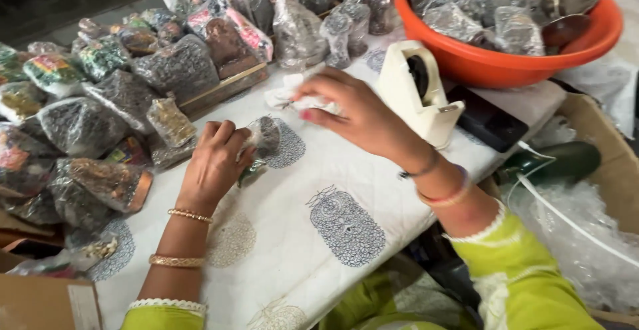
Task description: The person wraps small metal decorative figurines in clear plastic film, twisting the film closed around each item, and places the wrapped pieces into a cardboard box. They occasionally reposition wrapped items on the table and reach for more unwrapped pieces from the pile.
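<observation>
— What was in the hands?

— The left hand (pixel 214 164) was closed around a small bubble-wrapped figurine (pixel 264 137), held just above the white printed cloth (pixel 373 183) on the worktop. The right hand (pixel 356 114), fingers pinched, touched a crumpled white scrap (pixel 283 97) beside a cream tape dispenser (pixel 419 94).

— How far along did the wrapping look?

— Well along, I judged: many wrapped bundles (pixel 86 124) lay piled at left, more filled an orange basin (pixel 506 64). This piece seemed wrapped but not yet taped.

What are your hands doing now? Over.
Left hand shut on bubble-wrapped piece. Right hand pinching white scrap. Tape dispenser close beside right hand.
</observation>
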